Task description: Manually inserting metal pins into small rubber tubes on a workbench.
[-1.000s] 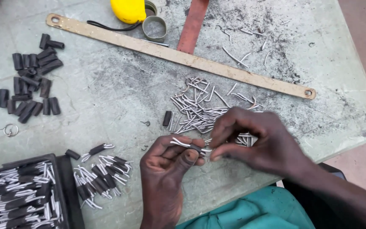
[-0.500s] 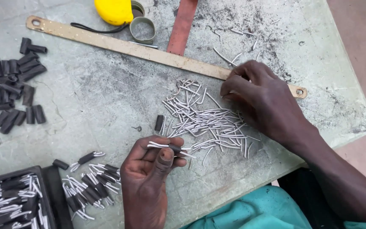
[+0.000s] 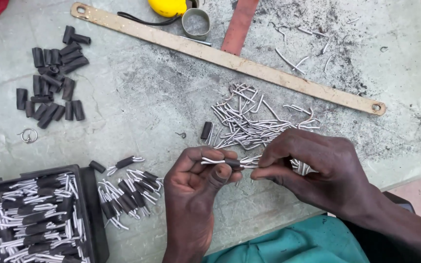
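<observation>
Left hand: the left hand (image 3: 198, 192) is closed, thumb and fingers pinched around a short black sleeve (image 3: 232, 163) with pale wires through it.
Right hand: the right hand (image 3: 313, 168) is closed, its fingertips gripping the wire ends at the sleeve's 3 o'clock side.
Sleeve: matte, tubular, rubbery-looking; its long axis runs from 9 to 3 o'clock, with wire tips pointing towards 9.
Loose wires (image 3: 254, 122): thin, whitish, bent pieces heaped at 12 o'clock of the hands.
Empty sleeves (image 3: 52, 83): scattered at 10 o'clock.
Finished pieces (image 3: 127, 192): piled at 9 o'clock, beside a black tray (image 3: 91, 214).
Table (image 3: 137, 97): grey, rough, scratched.
Metal strip (image 3: 230, 58): flat, long, laid diagonally.
</observation>
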